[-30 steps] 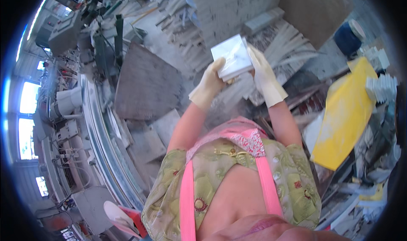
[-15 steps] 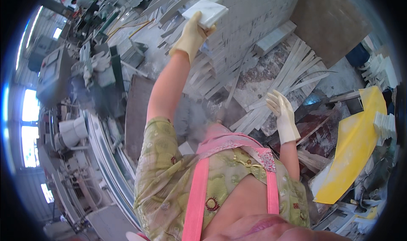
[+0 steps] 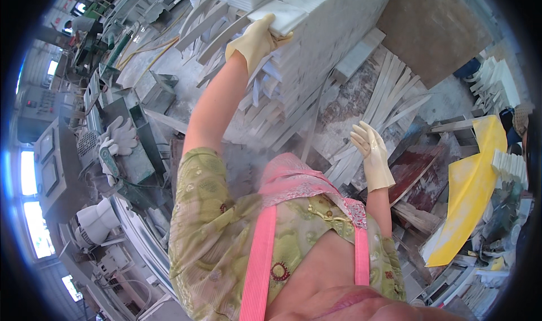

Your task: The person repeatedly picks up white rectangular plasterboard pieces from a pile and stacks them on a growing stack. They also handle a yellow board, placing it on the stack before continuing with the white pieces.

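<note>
At the top of the view, my left hand (image 3: 255, 43), in a cream rubber glove, grips the near edge of a white marble tile (image 3: 284, 17). The thumb lies on top of the tile and the other fingers are at its side and underneath. The tile is flat at the top edge of a tall stack of white marble pieces (image 3: 330, 36); I cannot tell whether its full weight rests there. My right hand (image 3: 372, 154), gloved alike, hangs apart on the right with fingers stretched out, holding nothing. Below it lie long thin stone strips (image 3: 387, 92).
Stone strips (image 3: 212, 30) jut out left of the stack. A brown board (image 3: 432, 30) stands at the far right, a yellow sheet (image 3: 471, 191) nearer. Machinery with a control box (image 3: 56, 168) and white gloves (image 3: 119, 137) is on the left. A person (image 3: 84, 24) works far back.
My left hand has lowered the tile onto or against the top of the stack, where it was held tilted before. My view has shifted a little. The right hand stays open.
</note>
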Tool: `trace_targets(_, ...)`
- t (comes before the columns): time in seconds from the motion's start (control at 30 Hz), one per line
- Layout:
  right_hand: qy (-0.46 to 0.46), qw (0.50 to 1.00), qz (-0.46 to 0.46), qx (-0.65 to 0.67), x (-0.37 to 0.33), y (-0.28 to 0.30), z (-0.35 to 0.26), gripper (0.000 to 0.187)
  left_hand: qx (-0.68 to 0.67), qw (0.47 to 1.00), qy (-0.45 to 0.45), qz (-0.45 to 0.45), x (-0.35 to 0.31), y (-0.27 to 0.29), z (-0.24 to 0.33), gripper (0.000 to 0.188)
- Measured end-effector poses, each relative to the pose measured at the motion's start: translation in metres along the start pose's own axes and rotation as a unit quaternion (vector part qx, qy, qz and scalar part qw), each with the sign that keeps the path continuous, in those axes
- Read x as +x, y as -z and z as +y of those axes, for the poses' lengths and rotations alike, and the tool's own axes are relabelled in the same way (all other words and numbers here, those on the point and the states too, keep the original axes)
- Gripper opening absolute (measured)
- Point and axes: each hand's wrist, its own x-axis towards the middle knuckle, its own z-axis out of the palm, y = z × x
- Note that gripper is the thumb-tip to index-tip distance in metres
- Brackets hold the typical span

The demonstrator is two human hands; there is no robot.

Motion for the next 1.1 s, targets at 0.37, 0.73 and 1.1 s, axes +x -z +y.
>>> trace_targets(0.37, -0.01, 0.996, -0.064, -0.063, 0.051, -0.04, 0.001, 0.044, 0.543, 0.813, 0.18, -0.107, 0.007, 0.009, 0.071, 0.054)
trace_targets(0.73, 0.612, 0.722, 0.02, -0.322, 0.189, -0.229, -0.084, 0.039, 0.433, 0.884, -0.015, -0.174, -0.02, 0.037, 0.042, 0.058)
trace_targets(1.1, 0.584, 0.743, 0.036, -0.324, 0.234, -0.286, -0.077, 0.028, 0.543, 0.839, 0.022, -0.017, -0.029, 0.02, 0.056, 0.065)
